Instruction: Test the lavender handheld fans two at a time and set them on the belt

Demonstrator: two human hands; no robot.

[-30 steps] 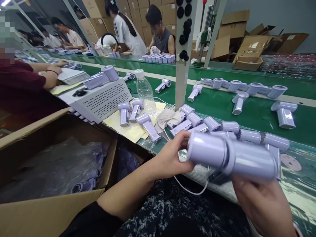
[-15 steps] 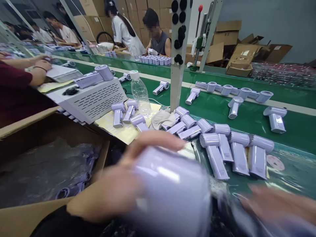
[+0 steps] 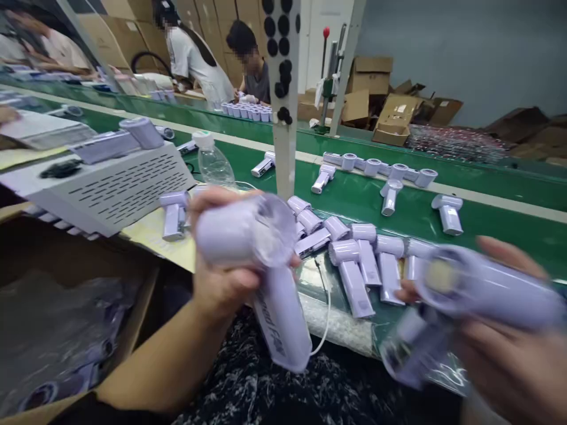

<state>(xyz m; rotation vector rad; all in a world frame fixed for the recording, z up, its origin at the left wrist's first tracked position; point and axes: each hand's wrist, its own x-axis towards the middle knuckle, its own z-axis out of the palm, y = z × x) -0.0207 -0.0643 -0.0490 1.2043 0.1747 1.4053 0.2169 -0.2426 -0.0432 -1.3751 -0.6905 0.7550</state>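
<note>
In the head view, my left hand [image 3: 221,277] is closed around the head of a lavender handheld fan [image 3: 283,319], whose handle slants down with dark "FAN" lettering on it. A white cable [image 3: 328,313] runs close to the handle's lower end; whether it is plugged in I cannot tell. At the right, my right hand [image 3: 500,342] grips another lavender handheld fan [image 3: 509,289], smeared by motion, its round end facing left. Just beyond my hands, several similar fans [image 3: 354,283] lie in a row on the bench.
A grey slotted metal box [image 3: 128,189] stands at the left, beside a clear bottle [image 3: 212,162]. A cardboard box [image 3: 142,319] with wrapped fans is at lower left. A white post [image 3: 283,118] rises mid-bench. More fans lie on the green belt [image 3: 500,230]. Co-workers sit across it.
The view has swung right. My left hand's fan has moved away from the camera, showing its handle. My right hand, blurred low at the right before, is now higher with a fan in it.
</note>
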